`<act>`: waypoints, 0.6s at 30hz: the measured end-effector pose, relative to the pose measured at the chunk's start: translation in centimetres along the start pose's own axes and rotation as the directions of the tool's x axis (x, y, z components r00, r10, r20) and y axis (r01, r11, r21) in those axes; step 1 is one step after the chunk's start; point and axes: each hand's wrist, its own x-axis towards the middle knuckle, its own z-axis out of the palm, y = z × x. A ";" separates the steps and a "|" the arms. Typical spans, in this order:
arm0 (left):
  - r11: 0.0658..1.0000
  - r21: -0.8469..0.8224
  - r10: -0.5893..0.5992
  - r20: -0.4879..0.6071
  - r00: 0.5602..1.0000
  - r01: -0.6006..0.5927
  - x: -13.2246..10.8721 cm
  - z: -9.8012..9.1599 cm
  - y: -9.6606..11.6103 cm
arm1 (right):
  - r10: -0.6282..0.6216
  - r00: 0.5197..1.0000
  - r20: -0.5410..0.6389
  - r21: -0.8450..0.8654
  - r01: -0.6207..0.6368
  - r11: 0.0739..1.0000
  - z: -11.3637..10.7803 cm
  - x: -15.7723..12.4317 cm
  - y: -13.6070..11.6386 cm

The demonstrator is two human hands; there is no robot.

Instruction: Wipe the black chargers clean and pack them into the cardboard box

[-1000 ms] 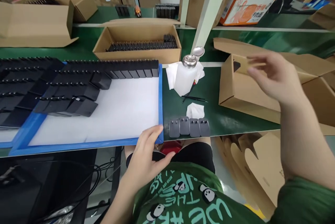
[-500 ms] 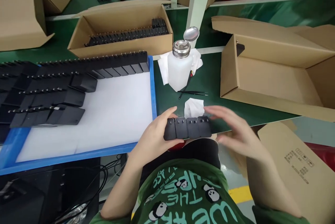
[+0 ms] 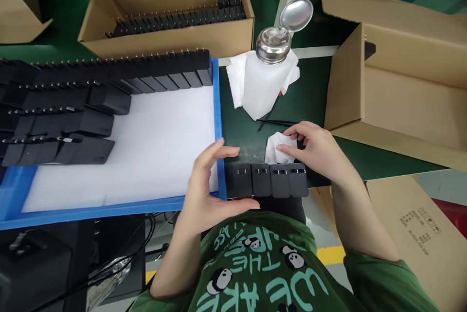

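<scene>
Several black plug adapters (image 3: 261, 181) stand side by side at the table's front edge, metal pins showing on top. My left hand (image 3: 204, 188) is open beside the row's left end, thumb and fingers spread and apart from the adapters. Just behind the row lies a crumpled white wipe (image 3: 273, 149). The thumb and fingers of my right hand (image 3: 319, 149) are closed on its right side. Black tweezers (image 3: 279, 122) lie on the green table behind the wipe, close to my right fingertips.
On the left, a blue-rimmed tray (image 3: 216, 117) holds rows of black adapters (image 3: 160, 71). A cardboard box (image 3: 164, 42) with more adapters stands behind it. A white pump bottle (image 3: 264, 85), its metal lid up, is at centre. Another open box (image 3: 345, 73) sits right.
My left hand has let go of the adapters and opened to their left. My right hand has moved inward and taken hold of the white wipe. The camera view has shifted closer.
</scene>
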 end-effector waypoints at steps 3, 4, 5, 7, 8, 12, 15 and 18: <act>0.991 -0.129 0.015 -0.179 0.984 -0.039 -0.2 0.0 -0.2 | -0.060 0.998 -0.021 0.073 0.062 0.995 0.1 -0.2 -0.2; 0.987 -0.157 0.005 -0.223 0.975 -0.041 -0.2 0.0 -0.3 | -0.070 0.997 -0.028 0.146 0.074 0.986 0.0 -0.3 -0.3; 0.983 -0.179 -0.012 -0.262 0.965 -0.036 -0.3 0.0 -0.3 | -0.063 0.998 -0.032 0.247 0.069 0.967 -0.1 -0.5 -0.3; 0.979 -0.204 -0.046 -0.311 0.949 -0.019 -0.2 -0.1 -0.2 | -0.013 0.999 -0.040 0.471 0.031 0.881 -0.5 -0.9 -0.2; 0.978 -0.209 -0.057 -0.327 0.943 -0.013 -0.2 -0.1 -0.1 | 0.023 0.999 -0.045 0.560 0.006 0.829 -0.8 -1.1 -0.1; 0.987 -0.147 -0.001 -0.405 0.914 -0.064 -0.1 0.0 0.2 | 0.126 0.983 -0.134 0.722 0.009 0.692 -1.5 -1.8 0.7; 0.991 0.015 0.126 -0.418 0.900 -0.132 -0.6 0.2 0.5 | 0.173 0.960 -0.218 0.761 0.056 0.646 -1.8 -1.9 1.0; 0.957 0.163 0.280 -0.330 0.901 -0.238 -1.6 0.5 0.9 | 0.201 0.954 -0.223 0.751 0.037 0.659 -1.9 -1.6 0.9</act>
